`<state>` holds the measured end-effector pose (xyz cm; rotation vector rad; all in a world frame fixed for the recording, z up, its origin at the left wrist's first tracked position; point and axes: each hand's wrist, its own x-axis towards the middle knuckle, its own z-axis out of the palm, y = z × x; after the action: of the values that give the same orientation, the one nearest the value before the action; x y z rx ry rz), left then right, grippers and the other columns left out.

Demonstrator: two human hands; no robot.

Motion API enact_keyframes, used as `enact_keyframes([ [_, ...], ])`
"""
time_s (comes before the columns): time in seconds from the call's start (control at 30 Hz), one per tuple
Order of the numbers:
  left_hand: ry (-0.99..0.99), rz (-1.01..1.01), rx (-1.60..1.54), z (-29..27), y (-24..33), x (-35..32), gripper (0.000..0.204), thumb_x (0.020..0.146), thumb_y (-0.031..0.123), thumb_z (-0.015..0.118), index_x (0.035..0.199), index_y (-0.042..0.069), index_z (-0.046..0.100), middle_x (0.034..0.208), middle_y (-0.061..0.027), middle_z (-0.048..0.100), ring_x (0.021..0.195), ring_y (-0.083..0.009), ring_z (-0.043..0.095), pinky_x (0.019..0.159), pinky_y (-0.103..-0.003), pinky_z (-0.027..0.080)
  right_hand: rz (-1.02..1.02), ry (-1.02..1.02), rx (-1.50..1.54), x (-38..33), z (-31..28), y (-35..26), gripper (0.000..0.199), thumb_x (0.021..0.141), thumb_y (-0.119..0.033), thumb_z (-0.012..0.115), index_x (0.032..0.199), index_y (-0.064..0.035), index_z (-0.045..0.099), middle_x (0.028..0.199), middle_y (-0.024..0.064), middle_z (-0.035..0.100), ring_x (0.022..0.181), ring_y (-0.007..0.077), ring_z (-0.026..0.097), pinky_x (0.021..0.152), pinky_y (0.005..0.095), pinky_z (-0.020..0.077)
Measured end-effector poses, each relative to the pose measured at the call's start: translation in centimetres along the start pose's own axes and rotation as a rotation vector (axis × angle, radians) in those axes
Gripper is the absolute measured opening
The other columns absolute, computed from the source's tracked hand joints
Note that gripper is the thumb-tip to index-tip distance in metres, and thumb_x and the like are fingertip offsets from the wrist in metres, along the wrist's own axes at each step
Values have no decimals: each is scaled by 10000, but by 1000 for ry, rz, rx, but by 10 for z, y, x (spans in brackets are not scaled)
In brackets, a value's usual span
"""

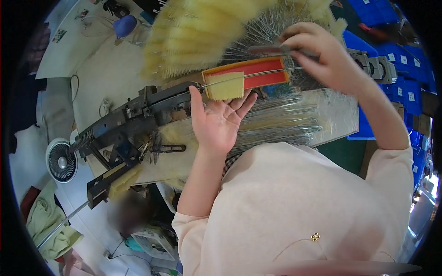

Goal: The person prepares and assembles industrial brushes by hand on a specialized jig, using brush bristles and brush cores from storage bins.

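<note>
My left hand (218,122) lies palm up with its fingers spread, under a sheet of yellow bristles (226,86). The bristles hang at a pair of thin metal wires (271,71) running across a shallow wooden-edged tray with a red bottom (262,82). My right hand (317,48) is raised past the tray's right end, its fingers bent and closed. At its fingertips a thin, dull flat piece (267,49) shows, blurred by motion; its kind I cannot make out. The left thumb reaches the end of a dark metal machine arm (170,94) by the tray.
Yellow bristle brushes with wire stems (198,37) are piled behind the tray. Loose wires (281,119) lie on the table nearer me. A metal chuck (377,69) stands at the right, before blue bins (407,85). A fan (62,161) is at the left.
</note>
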<state>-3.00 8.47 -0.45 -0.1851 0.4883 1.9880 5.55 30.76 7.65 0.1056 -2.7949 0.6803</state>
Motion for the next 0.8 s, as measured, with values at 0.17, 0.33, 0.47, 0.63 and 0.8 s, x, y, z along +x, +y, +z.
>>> enact_keyframes([
  [0.17,-117,-96,-83,-6,1,2,794,837,666,292,1320,38,343,1300,-141,445,1194,-306,427,1046,-504,244,-129,-47,-95,-9,38,-46,235,673,-112,628,903,-160,632,817,30,534,809,203,518,726,358,377],
  [0.33,-87,-98,-47,5,0,0,816,824,682,301,1345,54,304,1320,-142,429,1215,-319,407,1055,-503,223,-140,66,-247,6,36,-27,187,685,-170,625,870,-192,630,758,-53,511,798,157,500,782,347,341],
  [0.47,-86,-70,-13,2,3,1,806,833,673,290,1336,45,321,1326,-148,421,1214,-336,407,1058,-497,222,-207,-99,-414,13,36,-21,182,690,-173,630,871,-180,632,766,-40,521,815,155,503,824,362,343],
  [0.63,-76,-82,87,6,2,2,792,841,664,281,1330,42,334,1323,-166,416,1205,-345,416,1062,-479,229,-200,-111,-434,6,20,-4,132,687,-156,626,818,-175,632,760,-38,524,835,148,520,832,366,346],
  [0.8,-2,-31,46,5,3,2,787,847,656,277,1316,29,354,1314,-168,425,1200,-340,424,1048,-472,254,-220,-173,-380,9,30,-12,129,683,-144,625,807,-180,629,784,-38,537,843,152,529,828,367,354],
])
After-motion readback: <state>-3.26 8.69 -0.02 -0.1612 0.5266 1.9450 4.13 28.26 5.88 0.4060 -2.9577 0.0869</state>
